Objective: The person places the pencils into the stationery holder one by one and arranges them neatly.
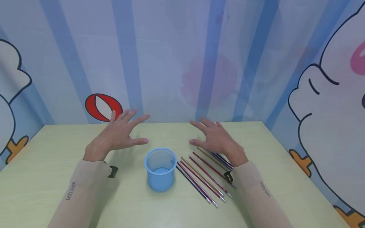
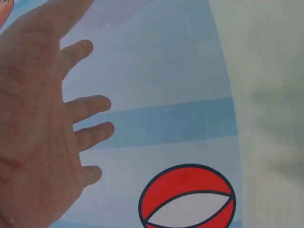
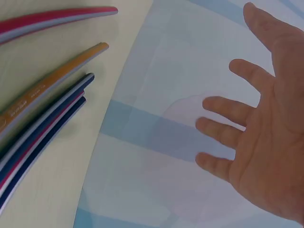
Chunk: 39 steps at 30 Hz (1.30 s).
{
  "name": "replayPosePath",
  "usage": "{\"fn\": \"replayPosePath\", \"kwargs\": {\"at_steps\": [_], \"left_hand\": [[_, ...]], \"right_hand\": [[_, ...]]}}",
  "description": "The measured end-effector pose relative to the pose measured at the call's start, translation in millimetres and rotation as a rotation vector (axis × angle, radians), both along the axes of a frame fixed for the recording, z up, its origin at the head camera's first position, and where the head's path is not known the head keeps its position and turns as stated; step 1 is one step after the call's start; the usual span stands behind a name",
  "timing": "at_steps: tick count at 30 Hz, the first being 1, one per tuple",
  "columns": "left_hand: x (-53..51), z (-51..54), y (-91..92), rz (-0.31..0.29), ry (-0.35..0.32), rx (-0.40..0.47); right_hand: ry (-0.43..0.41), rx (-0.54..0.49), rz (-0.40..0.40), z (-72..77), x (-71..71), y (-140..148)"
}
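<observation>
A light blue plastic cup [image 1: 161, 182] stands upright on the table, its inside bare as far as the head view shows. To its right lie several pencils [image 1: 203, 177] in red, gold and dark blue, roughly side by side and slanting. My left hand [image 1: 118, 131] hovers behind and left of the cup with fingers spread, holding nothing. Over the far ends of the pencils my right hand [image 1: 215, 136] is held up, fingers apart and palm bare. In the right wrist view, a gold pencil [image 3: 52, 85] and dark blue pencils [image 3: 42, 137] lie apart from that hand.
The pale wooden table [image 1: 128, 205] ends at a striped blue curtain [image 1: 159, 63] printed with a red and white ball [image 1: 94, 107]. Cartoon figures cover the left and right sides of the backdrop. Dark straps show at both sleeve cuffs.
</observation>
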<state>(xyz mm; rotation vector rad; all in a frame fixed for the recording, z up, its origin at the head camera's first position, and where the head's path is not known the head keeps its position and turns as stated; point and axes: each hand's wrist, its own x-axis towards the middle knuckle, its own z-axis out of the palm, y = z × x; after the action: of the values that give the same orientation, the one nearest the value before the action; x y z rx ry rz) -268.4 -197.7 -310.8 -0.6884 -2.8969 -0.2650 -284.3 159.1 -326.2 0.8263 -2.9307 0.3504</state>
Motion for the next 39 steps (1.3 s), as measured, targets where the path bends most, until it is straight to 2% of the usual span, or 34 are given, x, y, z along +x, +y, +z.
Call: {"fn": "replayPosePath", "kwargs": {"at_steps": [8, 11, 14, 16, 22, 29, 34, 39], "left_hand": [[0.0, 4.3, 2.0, -0.079, 0.009, 0.005], [1.6, 7.2, 3.7, -0.129, 0.02, 0.033], [4.9, 10.8, 6.1, -0.172, -0.001, 0.075], [7.0, 13.1, 7.5, -0.188, -0.029, 0.096], [12.8, 18.3, 12.1, -0.184, -0.185, 0.146], [18.1, 17.7, 12.3, -0.226, -0.326, 0.188], [18.0, 16.3, 14.7, -0.271, -0.396, 0.206], [17.5, 17.3, 18.5, -0.289, -0.44, 0.197]], "right_hand": [[-0.066, 0.002, 0.032, -2.8, 4.9, -13], [-0.089, 0.019, 0.037, -3.1, 5.9, -16], [-0.109, 0.021, 0.049, -2.3, 6.9, -18], [-0.126, 0.009, 0.067, -1.4, 7.2, -19], [-0.194, -0.04, 0.141, -0.5, 5.6, -22], [-0.267, -0.086, 0.232, -4.9, 4.7, -26], [-0.317, -0.083, 0.275, -9.7, 5.1, -31], [-0.361, -0.08, 0.308, -14.3, 5.9, -37]]}}
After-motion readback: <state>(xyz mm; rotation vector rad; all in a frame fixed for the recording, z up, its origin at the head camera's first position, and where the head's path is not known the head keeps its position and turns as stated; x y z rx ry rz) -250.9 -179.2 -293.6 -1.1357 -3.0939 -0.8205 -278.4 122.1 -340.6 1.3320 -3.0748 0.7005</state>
